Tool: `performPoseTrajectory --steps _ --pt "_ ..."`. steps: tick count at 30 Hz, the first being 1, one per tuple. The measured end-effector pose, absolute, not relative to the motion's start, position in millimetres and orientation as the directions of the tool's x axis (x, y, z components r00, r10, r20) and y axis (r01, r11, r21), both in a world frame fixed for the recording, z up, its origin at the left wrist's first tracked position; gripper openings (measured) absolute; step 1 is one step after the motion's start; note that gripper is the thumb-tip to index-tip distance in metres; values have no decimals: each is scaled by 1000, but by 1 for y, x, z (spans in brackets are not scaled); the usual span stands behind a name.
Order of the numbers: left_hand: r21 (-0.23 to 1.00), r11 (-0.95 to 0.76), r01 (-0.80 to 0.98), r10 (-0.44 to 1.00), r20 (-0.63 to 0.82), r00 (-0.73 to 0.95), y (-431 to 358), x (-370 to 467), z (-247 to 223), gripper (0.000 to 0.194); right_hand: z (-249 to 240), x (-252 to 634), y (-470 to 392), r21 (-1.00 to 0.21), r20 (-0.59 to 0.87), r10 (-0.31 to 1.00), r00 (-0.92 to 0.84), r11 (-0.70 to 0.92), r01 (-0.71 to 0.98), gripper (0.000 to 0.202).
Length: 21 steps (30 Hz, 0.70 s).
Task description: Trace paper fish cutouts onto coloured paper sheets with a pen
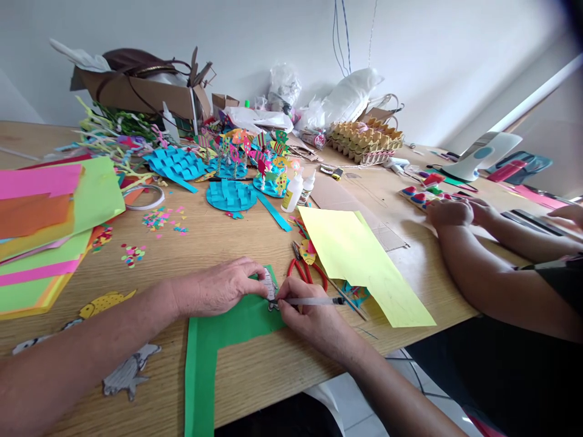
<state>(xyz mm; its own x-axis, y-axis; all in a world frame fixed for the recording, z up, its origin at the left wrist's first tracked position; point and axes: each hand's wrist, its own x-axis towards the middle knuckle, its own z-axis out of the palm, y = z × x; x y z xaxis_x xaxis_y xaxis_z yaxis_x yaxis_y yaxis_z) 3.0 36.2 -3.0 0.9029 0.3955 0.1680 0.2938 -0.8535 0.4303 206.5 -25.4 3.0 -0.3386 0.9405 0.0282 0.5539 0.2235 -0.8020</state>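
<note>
My left hand [228, 285] holds a small grey-patterned paper cutout [270, 284] down against a green sheet [203, 358], thumb and fingertips at its edge. Pinched in my right hand [314, 321] is a clear-barrelled pen [314, 301] with a black end; its tip meets the cutout's edge, partly hidden by my fingers. The green sheet has a long strip hanging toward the table's front edge. Just beyond my right hand lie red-handled scissors [304, 273] and a yellow paper fish [308, 251]. Beneath my left forearm rest a grey paper cutout [127, 370] and another yellow fish [102, 303].
Yellow paper [359, 255] lies to the right, coloured sheets [40, 224] to the left. Farther back are glue bottles [293, 193], woven blue paper pieces [231, 195], egg cartons [364, 142] and a cardboard box [141, 94]. A co-worker's arms [473, 249] reach in from the right.
</note>
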Motion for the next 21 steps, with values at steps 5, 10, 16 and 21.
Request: performPoseTrajectory --steps 5,10,16,21 --pt "388 -856 341 423 148 894 29 7 1 42 1 206 -26 -817 59 941 -333 237 525 15" --pt "406 -848 341 420 123 899 25 10 5 40 0 206 -29 -811 68 942 -328 243 532 13" --pt "460 -823 333 431 123 894 26 10 0 37 -3 207 -31 -805 71 941 -331 250 538 13" --pt "458 -824 334 438 141 888 25 8 -3 37 -4 206 -32 -807 84 934 -349 269 526 12"
